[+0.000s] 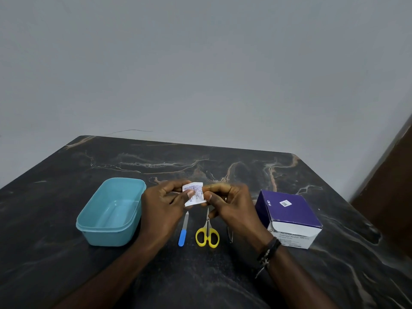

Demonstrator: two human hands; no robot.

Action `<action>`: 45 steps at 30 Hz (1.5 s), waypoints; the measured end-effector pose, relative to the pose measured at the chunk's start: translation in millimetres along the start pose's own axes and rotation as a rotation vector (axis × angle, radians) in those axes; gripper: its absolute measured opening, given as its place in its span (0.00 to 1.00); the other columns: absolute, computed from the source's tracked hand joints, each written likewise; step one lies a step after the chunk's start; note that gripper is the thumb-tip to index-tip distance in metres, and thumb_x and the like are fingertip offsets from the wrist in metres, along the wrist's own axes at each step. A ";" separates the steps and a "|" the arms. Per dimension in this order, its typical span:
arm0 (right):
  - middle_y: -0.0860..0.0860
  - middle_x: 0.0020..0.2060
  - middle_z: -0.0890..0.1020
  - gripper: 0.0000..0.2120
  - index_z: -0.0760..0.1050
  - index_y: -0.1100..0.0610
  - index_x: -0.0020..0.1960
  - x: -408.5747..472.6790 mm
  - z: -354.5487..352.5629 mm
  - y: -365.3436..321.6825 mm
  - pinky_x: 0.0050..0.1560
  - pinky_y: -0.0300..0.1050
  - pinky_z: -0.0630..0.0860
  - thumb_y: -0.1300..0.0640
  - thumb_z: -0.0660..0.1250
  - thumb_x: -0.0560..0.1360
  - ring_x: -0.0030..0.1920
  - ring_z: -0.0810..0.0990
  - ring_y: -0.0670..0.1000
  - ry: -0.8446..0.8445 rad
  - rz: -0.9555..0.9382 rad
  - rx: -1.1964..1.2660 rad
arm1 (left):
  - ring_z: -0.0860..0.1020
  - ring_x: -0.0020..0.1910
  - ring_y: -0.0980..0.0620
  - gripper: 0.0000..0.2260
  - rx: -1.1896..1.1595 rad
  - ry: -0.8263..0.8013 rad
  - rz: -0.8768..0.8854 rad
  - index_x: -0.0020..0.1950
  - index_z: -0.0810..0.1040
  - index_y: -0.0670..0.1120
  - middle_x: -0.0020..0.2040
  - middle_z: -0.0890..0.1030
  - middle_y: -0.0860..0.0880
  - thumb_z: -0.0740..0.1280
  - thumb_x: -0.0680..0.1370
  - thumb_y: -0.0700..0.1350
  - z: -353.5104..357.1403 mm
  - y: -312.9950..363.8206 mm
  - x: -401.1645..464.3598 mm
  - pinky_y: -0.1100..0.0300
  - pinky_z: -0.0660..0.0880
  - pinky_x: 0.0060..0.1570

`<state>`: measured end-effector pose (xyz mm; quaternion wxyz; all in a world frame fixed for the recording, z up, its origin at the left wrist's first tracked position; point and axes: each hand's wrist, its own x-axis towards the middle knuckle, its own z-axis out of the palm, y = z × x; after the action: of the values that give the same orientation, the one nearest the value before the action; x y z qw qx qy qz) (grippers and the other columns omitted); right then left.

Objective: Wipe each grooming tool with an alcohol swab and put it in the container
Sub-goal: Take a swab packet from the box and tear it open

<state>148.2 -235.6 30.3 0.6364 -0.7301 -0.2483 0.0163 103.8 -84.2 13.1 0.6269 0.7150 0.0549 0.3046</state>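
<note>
While both hands met just above the middle of the frame, one small swab packet (193, 194) was held between them: the left hand (163, 205) pinched its left edge with thumb and fingertips, and the right hand (231, 205) pinched its right edge the same way, the other fingers curled underneath. That packet was a white, slightly creased square printed with rows of fine blue text too small to read, and it sat clear of the table (223, 166).

Three grooming tools lay side by side on the dark marbled tabletop below the hands, in the lower centre of the frame. One nail file (183, 230), with a blue handle and a pale metal blade pointing up-frame, lay leftmost. One pair of scissors (207, 235), with yellow loop handles and thin closed blades, lay just right of it. One slim metal tool (230, 236), partly hidden behind the right wrist, lay right of the scissors; its kind could not be told.

One container (111, 211), a teal plastic tub with rounded corners and no lid, stood at centre left, holding nothing visible. One swab box (288, 217), purple on top and white on its near face with printed lettering, stood at centre right. One dark beaded bracelet (268, 253) circled the right wrist.
</note>
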 end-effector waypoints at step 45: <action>0.53 0.40 0.86 0.04 0.80 0.59 0.48 -2.7 5.3 -2.6 0.33 0.37 0.78 0.59 0.69 0.76 0.40 0.85 0.50 0.185 0.001 -0.035 | 0.85 0.43 0.47 0.09 -0.095 0.005 -0.104 0.47 0.83 0.50 0.46 0.85 0.44 0.75 0.70 0.39 3.1 -1.4 0.3 0.46 0.83 0.42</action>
<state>143.1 -231.6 30.9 0.6439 -0.7396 -0.1882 -0.0554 106.1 -86.5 11.8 0.6750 0.6798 0.0791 0.2758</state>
